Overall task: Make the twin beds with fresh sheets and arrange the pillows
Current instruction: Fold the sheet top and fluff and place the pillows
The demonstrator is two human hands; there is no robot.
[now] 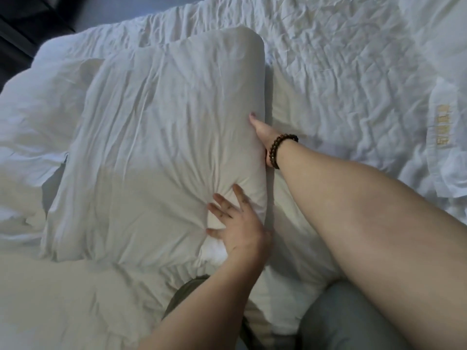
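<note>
A large white pillow (156, 137) lies crumpled in the middle of the bed. My left hand (237, 223) presses flat on its near right corner with the fingers spread. My right hand (261, 136), with a dark beaded bracelet on the wrist, holds the pillow's right edge. Its thumb lies on top and its fingers are hidden under the edge. The wrinkled white sheet (341, 72) covers the bed to the right of the pillow.
A second white pillow (35, 114) lies at the left, partly under the first. White linen with gold lettering (443, 127) sits at the right edge. More white bedding (63, 299) fills the near left. Dark floor (20, 26) shows at the top left.
</note>
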